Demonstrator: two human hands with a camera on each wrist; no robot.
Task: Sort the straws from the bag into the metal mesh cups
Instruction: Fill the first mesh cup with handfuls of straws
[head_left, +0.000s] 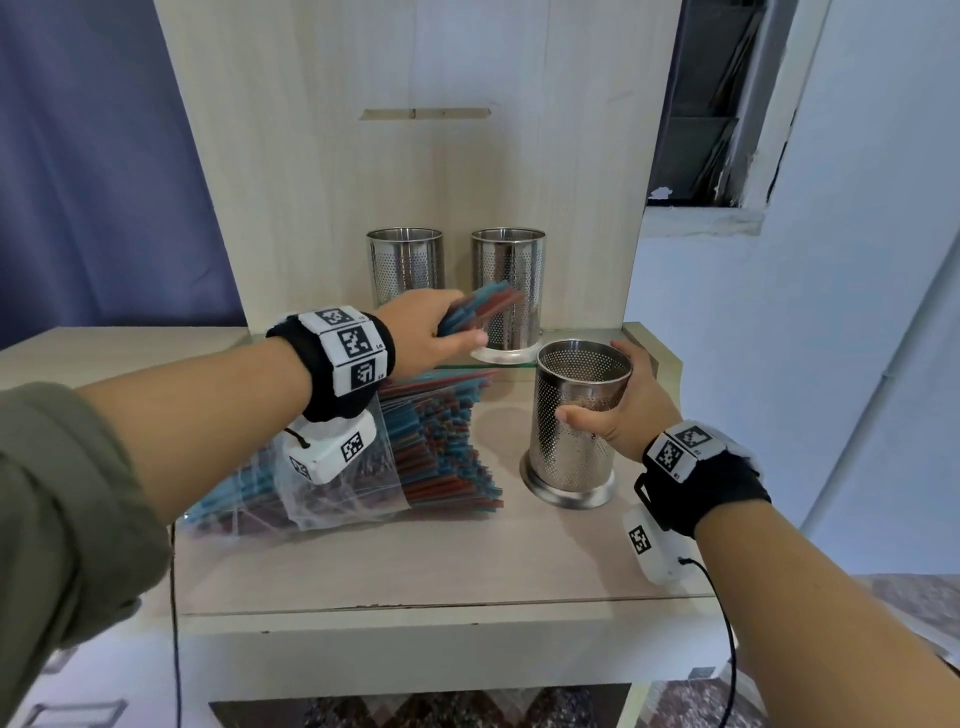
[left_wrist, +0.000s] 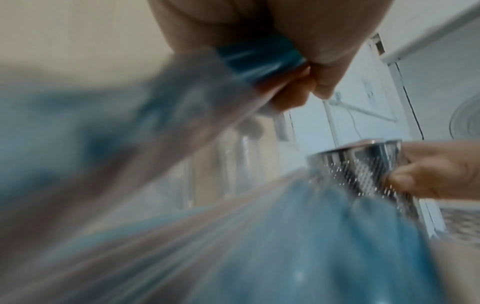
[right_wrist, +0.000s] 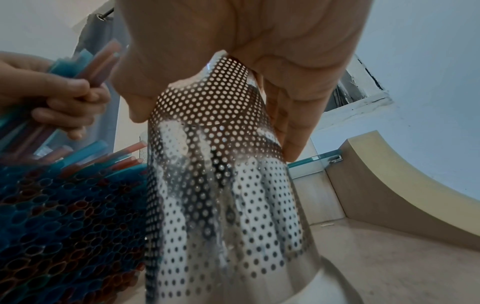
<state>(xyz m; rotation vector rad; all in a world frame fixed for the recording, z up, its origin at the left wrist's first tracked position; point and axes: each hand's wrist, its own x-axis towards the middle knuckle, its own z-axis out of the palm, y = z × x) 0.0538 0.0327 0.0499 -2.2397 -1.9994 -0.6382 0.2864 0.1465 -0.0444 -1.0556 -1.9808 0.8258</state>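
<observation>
Gripping a bundle of blue and red straws, the left hand holds it above the clear plastic bag of straws lying on the surface. Just beside the bag, the right hand clasps the nearest perforated metal cup, upright. Two more cups stand behind.

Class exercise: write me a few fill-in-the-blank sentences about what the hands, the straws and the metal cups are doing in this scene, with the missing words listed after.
1. The left hand grips a bunch of ____ and red straws.
2. The right hand holds the ____ of the three cups, the front cup.
3. The front cup holds ____ straws so far.
4. Most straws lie in a clear plastic ____ on the desk.

Missing words: blue; nearest; no; bag
</observation>
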